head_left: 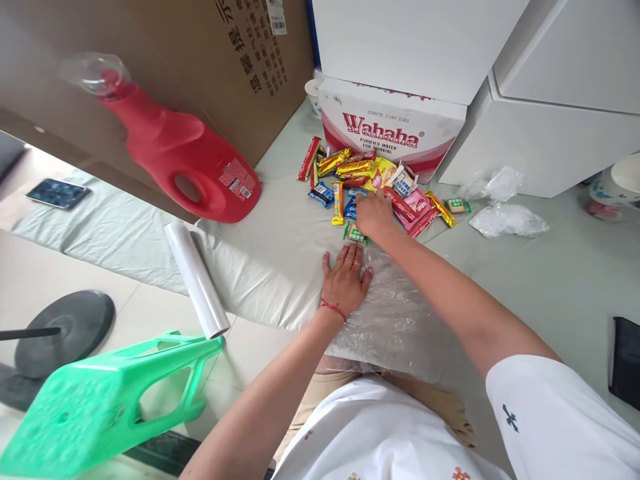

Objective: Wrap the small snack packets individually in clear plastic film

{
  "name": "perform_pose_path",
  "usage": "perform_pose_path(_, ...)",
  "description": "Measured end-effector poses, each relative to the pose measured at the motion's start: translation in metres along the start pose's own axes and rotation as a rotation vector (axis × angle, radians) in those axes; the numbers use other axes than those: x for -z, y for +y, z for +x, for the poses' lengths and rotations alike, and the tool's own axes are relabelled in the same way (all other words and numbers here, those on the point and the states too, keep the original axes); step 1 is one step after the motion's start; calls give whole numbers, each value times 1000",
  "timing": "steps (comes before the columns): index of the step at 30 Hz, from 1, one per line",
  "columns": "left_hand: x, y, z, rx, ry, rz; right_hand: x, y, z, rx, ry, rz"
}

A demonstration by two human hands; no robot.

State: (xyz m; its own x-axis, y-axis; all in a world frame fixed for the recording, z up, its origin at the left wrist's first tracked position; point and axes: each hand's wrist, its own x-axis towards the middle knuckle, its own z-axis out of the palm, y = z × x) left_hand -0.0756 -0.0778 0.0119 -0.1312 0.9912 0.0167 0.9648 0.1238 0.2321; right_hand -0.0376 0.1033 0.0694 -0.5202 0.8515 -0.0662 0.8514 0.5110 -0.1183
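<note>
My left hand (346,283) lies flat with its fingers apart on clear plastic film (395,313), near the table's front edge. Just beyond its fingertips is a small green-and-clear snack packet (356,233). My right hand (375,215) reaches into a pile of wrapped snacks, fingers bent and closed; what they grip is hidden. Beside those fingers are a blue packet (351,207) and a yellow stick packet (338,203). To its right lie red packets (400,205) and a pink packet (419,201). Yellow-wrapped bars (355,167) are heaped behind it.
A Wahaha water carton (390,127) stands behind the pile. At left are a red jug (185,157), a film roll (197,280), a phone (59,193) and a green plastic stool (110,400). Crumpled plastic (509,220) and a black object (625,360) are at right.
</note>
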Motion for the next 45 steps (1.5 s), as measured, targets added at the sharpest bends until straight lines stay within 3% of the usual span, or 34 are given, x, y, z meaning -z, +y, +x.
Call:
perform_pose_path(7, 1, 0, 0, -3, 10, -24, -3, -1, 7, 5, -15, 18)
perform_pose_path(11, 0, 0, 0, -2, 12, -24, 14, 6, 8, 62, -31, 22)
perform_pose_path(15, 0, 0, 0, -7, 16, -33, 45, 44, -28, 211, 113, 137)
perform_pose_path(18, 1, 0, 0, -1, 14, -55, 52, 81, -76, 263, 52, 235)
perform_pose_path(21, 4, -1, 1, 18, 8, -85, 40, 97, -126, 310, -121, 274)
perform_pose_path(27, 9, -1, 3, 42, -14, -106, 3, 76, -182, 354, -245, 180)
perform_pose_path(35, 7, 1, 2, 35, -18, -48, -6, 91, -198, 266, -163, 317)
perform_pose_path(41, 7, 1, 2, 33, 14, -71, -7, 75, -200, 252, -137, 270)
perform_pose_path(45, 8, -3, 1, 32, 34, -130, -6, 78, -218, 244, 19, 363)
